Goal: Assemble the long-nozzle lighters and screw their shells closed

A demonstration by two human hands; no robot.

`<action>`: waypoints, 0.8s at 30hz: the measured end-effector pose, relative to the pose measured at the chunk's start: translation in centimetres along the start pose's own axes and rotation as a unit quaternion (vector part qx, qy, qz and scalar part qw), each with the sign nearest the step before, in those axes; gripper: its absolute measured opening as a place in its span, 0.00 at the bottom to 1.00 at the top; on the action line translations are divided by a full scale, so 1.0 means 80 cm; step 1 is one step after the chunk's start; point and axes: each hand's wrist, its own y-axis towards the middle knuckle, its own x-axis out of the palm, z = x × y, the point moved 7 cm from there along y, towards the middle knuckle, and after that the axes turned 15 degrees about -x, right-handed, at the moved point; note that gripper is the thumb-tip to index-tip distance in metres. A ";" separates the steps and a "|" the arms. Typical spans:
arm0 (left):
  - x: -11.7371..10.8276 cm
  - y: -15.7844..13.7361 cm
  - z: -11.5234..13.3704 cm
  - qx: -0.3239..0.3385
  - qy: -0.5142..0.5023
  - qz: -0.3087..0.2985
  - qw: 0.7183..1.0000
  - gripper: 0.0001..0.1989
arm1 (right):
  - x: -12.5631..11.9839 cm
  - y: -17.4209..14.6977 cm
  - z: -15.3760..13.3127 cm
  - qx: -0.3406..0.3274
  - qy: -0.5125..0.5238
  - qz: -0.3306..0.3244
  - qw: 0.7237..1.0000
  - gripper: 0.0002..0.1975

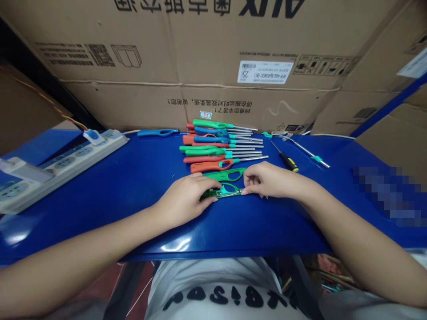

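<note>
An opened green lighter shell point(230, 194) lies near the middle of the table, with a teal trigger and thin inner parts showing. My left hand point(187, 195) is closed around its rear end, thumb on the near side and fingers over the top. At its front end, my right hand point(262, 180) pinches the tip between thumb and forefinger; any small part between them is too small to make out. Just beyond lies another green shell half point(233, 174), partly behind my hands. Farther back is a row of long-necked lighters, including an orange one point(210, 166).
A screwdriver point(288, 162) and a loose metal lighter tube point(305, 150) lie at the right. A blue shell half point(156, 133) is at the back left. A white power strip point(80, 162) runs along the left side. A large cardboard box point(207, 89) walls off the back.
</note>
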 end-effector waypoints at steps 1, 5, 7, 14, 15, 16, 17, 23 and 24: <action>-0.001 0.000 -0.001 -0.006 0.001 0.000 1.000 0.11 | -0.002 0.000 -0.004 -0.026 -0.020 0.005 0.999 0.11; -0.002 -0.001 -0.001 -0.009 0.004 -0.006 1.000 0.07 | -0.006 0.000 -0.026 -0.149 -0.102 0.016 0.983 0.08; -0.002 -0.002 0.002 0.008 0.004 -0.010 1.000 0.06 | -0.003 -0.001 -0.033 -0.179 -0.115 0.013 0.977 0.07; 0.001 -0.004 0.005 0.046 0.019 -0.005 0.999 0.06 | 0.005 0.001 -0.049 -0.217 -0.128 0.046 0.967 0.03; 0.001 -0.004 0.005 0.048 0.021 -0.001 0.999 0.06 | 0.008 0.002 -0.050 -0.226 -0.120 0.048 0.965 0.02; 0.001 -0.004 0.005 0.051 0.024 0.003 0.998 0.06 | 0.010 0.004 -0.050 -0.233 -0.113 0.049 0.965 0.01; 0.001 -0.005 0.006 0.053 0.026 0.007 0.998 0.06 | 0.011 0.005 -0.050 -0.238 -0.108 0.051 0.964 0.02; 0.000 -0.004 0.008 0.061 0.025 0.005 0.998 0.06 | 0.017 0.008 -0.052 -0.268 -0.127 0.048 0.954 0.05; 0.000 -0.004 0.008 0.060 0.023 0.001 0.998 0.06 | 0.017 0.007 -0.054 -0.274 -0.139 0.044 0.951 0.06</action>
